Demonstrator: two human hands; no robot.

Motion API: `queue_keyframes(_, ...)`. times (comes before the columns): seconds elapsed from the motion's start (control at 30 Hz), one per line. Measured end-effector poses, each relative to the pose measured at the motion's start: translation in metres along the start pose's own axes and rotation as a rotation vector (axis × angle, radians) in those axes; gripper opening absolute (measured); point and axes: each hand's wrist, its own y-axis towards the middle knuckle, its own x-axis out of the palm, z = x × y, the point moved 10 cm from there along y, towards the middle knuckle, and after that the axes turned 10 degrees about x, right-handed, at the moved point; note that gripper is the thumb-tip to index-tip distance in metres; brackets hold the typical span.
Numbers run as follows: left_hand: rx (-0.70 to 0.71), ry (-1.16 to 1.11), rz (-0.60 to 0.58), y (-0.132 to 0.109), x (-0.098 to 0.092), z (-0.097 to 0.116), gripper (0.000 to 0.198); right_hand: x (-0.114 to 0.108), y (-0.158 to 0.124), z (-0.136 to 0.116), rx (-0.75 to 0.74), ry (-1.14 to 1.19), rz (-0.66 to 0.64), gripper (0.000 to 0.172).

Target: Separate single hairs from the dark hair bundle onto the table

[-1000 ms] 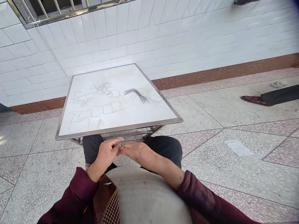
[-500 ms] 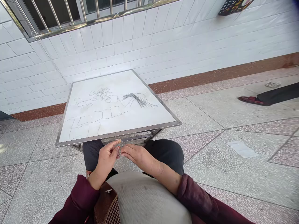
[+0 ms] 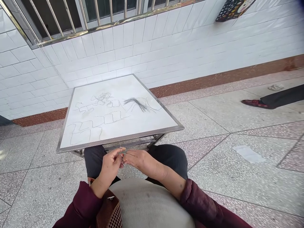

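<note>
Over my lap, just in front of the table's near edge, my left hand (image 3: 111, 164) is closed in a pinch, thumb against forefinger. My right hand (image 3: 139, 160) meets it, fingertips pressed together at the same spot. A thin greenish wire (image 3: 122, 152) shows between the fingertips of both hands; most of it is hidden. On the white table (image 3: 133, 129) lie thin bent wires (image 3: 112, 117) in stepped shapes. Farther back is a tangle of wires (image 3: 102, 97), and to its right a bundle of dark, straighter wires (image 3: 137, 103).
The table's metal rim (image 3: 123, 144) runs close to my knees. Behind it stands a white tiled wall (image 3: 114, 50) with a barred window. A person's leg and shoe (image 3: 257, 103) are at the right; a white paper (image 3: 249, 154) lies on the floor. A brown bag (image 3: 106, 205) rests at my left side.
My hands have drawn closer together at the fingertips, and more of the greenish wire shows between them. The view has shifted slightly; the wires on the table lie as before.
</note>
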Motion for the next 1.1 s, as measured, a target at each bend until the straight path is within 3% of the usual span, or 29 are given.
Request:
queue_keyframes(0.2,-0.015,-0.039,0.111,-0.002,-0.013,0.011,0.045,-0.005,-0.006,0.040,0.247,0.222,0.170,0.018)
queue_keyframes(0.43,-0.003,-0.129,0.055,-0.003,-0.007,0.015,0.045,-0.003,-0.012,0.058,0.477,0.454,0.187,0.015)
queue_keyframes(0.57,-0.032,-0.179,0.088,-0.003,-0.009,0.009,0.047,0.010,-0.019,0.078,0.611,0.801,0.198,0.024)
queue_keyframes(0.67,-0.033,-0.188,0.067,-0.003,-0.008,0.009,0.047,0.020,-0.020,0.084,0.637,1.051,0.183,0.028)
queue_keyframes(0.8,-0.056,-0.167,0.015,-0.006,-0.004,0.009,0.051,0.023,-0.021,0.088,0.663,1.209,0.218,0.028)
queue_keyframes(1.1,-0.088,-0.114,-0.086,-0.005,0.009,0.007,0.063,0.020,-0.021,0.094,0.686,1.235,0.291,0.027)
